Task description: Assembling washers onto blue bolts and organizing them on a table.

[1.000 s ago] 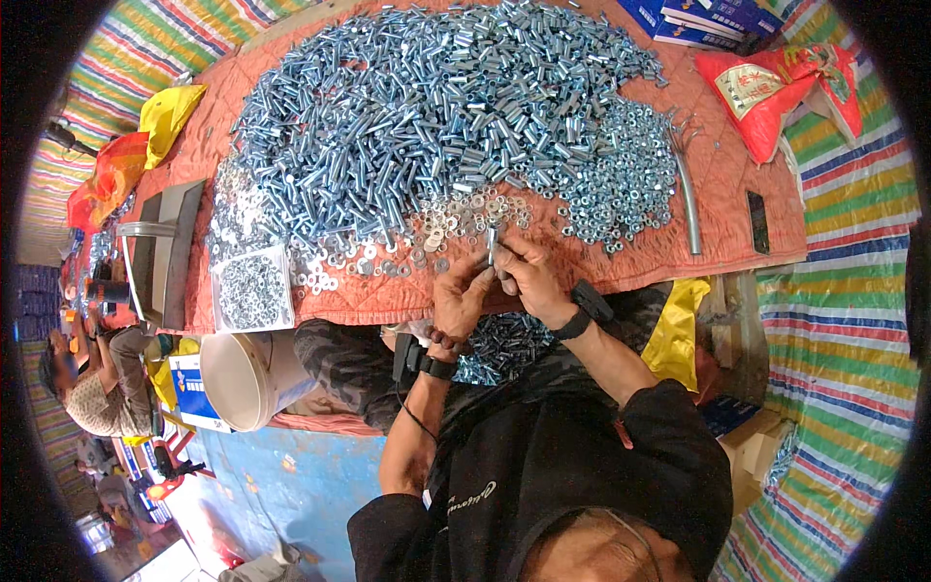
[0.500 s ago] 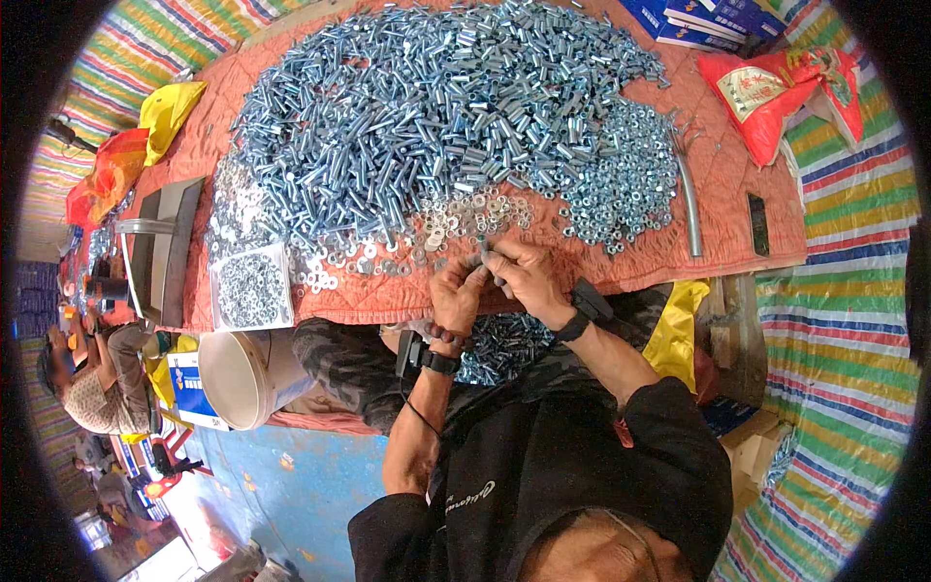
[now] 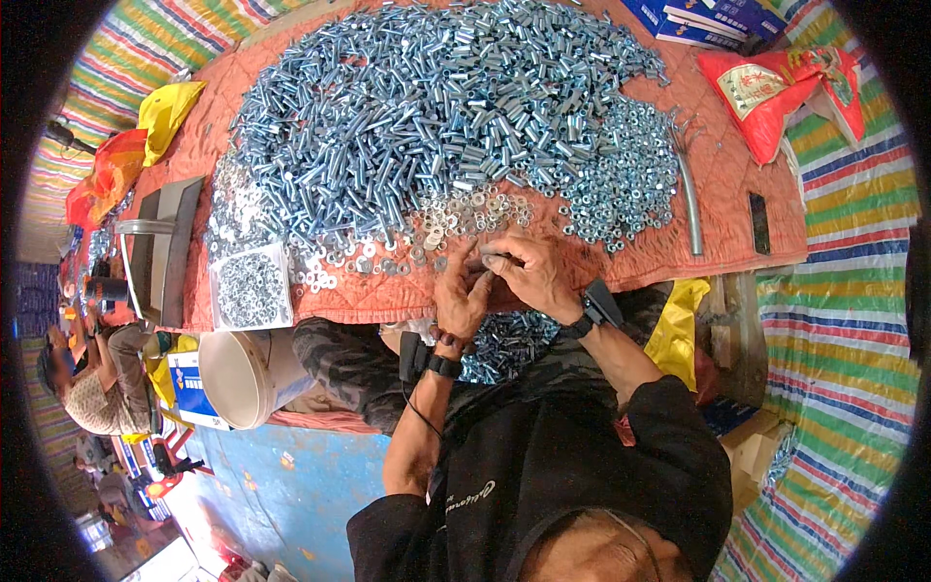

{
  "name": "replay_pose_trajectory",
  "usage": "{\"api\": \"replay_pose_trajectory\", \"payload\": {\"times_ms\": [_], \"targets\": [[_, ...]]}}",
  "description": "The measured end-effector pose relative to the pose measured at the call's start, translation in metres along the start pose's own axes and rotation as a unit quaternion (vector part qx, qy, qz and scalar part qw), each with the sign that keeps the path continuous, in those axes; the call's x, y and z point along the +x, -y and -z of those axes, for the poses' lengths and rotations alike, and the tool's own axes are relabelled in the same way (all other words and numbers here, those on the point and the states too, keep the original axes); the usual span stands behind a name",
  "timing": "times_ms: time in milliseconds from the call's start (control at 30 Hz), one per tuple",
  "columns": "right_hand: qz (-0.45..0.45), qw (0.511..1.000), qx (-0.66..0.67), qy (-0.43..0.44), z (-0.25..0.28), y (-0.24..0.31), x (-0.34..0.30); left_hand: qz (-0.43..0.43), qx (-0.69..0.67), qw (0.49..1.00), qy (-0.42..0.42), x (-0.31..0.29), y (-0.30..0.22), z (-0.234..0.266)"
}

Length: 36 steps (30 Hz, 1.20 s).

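Observation:
Close to the table's near edge, my left hand point(image 3: 462, 293) and my right hand point(image 3: 535, 279) meet with fingertips pinched together. Whatever small piece they hold between them is too hidden to name. Just beyond the fingers lie loose flat washers point(image 3: 475, 214), some silver and some darker. A wide heap of bluish metal sleeves and bolts point(image 3: 417, 116) covers the middle of the table. Hex nuts point(image 3: 621, 189) form a pile at the heap's right side. Below my hands, between my legs, more bluish metal pieces point(image 3: 509, 347) are gathered.
A white tray point(image 3: 288, 291) of small rings stands at the table's left front. A bucket point(image 3: 236, 380) is below it. Farther right lie a metal rod point(image 3: 690, 209), a dark phone-like slab point(image 3: 758, 223) and a red bag point(image 3: 752, 102). Another person point(image 3: 107, 383) sits far left.
Both hands have shifted slightly, the right wrist a little rightward and the left hand a little lower. The fingertips stay together; the piles look the same.

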State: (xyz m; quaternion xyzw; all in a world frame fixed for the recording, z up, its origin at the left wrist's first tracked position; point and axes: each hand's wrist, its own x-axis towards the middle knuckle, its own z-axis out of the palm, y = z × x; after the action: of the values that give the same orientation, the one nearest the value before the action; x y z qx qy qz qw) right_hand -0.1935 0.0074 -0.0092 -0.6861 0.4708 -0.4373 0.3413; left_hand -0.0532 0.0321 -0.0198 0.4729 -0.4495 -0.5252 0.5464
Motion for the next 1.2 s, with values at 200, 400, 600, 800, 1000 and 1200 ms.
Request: {"api": "replay_pose_trajectory", "payload": {"times_ms": [200, 400, 600, 800, 1000, 1200], "targets": [[-0.050, 0.996, 0.064, 0.047, 0.007, 0.013, 0.005, -0.098, 0.247, 0.963, 0.056, 0.001, 0.018, 0.017], [-0.064, 0.981, -0.174, -0.062, 0.039, -0.031, 0.033, 0.025, 0.000, 1.000, 0.002, -0.004, 0.019, 0.006], [-0.066, 0.945, -0.320, 0.005, 0.043, -0.051, 0.052, -0.016, 0.039, 0.999, 0.025, -0.001, 0.019, 0.007], [-0.073, 0.965, -0.252, 0.030, 0.051, -0.060, 0.056, -0.007, 0.052, 0.999, 0.007, -0.002, 0.017, 0.002], [-0.112, 0.981, -0.157, 0.008, 0.064, -0.061, 0.052, 0.008, -0.011, 1.000, 0.000, -0.002, 0.019, 0.002], [-0.035, 0.974, -0.196, 0.111, 0.057, -0.045, 0.035, -0.096, 0.154, 0.983, -0.014, 0.001, 0.017, 0.002]]}}
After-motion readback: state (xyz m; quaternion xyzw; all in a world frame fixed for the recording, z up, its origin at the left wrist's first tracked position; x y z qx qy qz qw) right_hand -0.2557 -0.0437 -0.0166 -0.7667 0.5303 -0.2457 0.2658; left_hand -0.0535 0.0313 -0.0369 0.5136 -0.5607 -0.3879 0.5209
